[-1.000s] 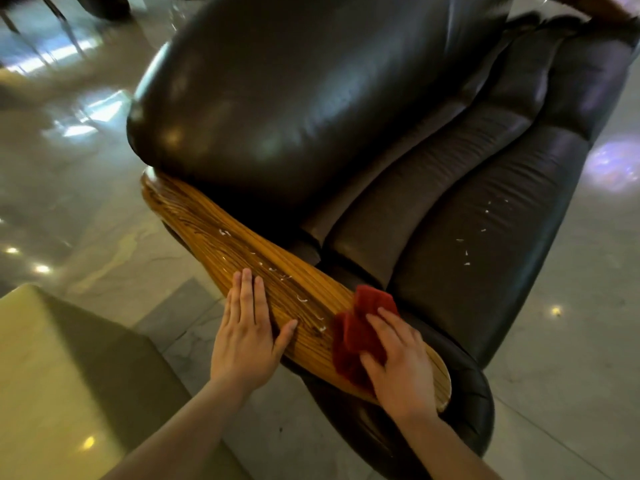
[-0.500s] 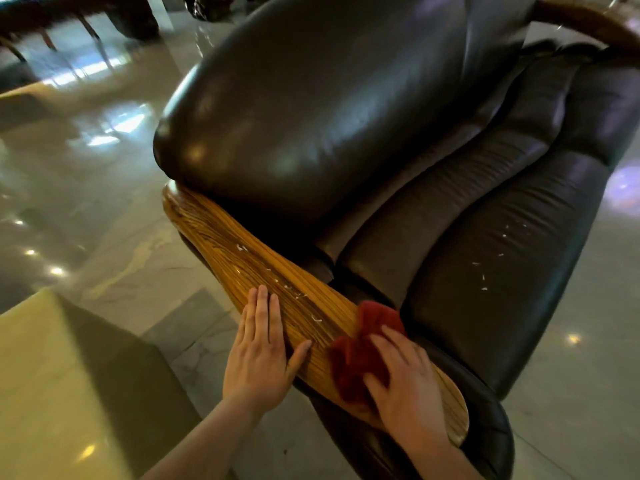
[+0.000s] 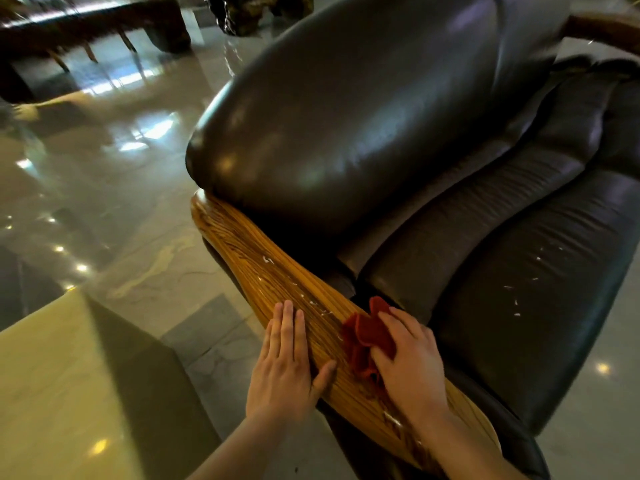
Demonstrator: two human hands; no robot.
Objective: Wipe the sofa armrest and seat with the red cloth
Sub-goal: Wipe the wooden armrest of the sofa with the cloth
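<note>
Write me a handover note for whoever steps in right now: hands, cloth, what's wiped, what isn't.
Right hand: pressing the bunched red cloth onto the wooden armrest, near its front end.
Left hand: flat, empty, on the armrest's outer edge beside the cloth.
Done: hard to judge; armrest wipe is under way.
Left: white specks lie on the armrest ahead of the cloth; more white flecks sit on the dark leather seat, which is untouched.

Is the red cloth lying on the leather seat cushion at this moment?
No, the red cloth is bunched under the right hand on the wooden armrest, not on the seat cushion.
</note>
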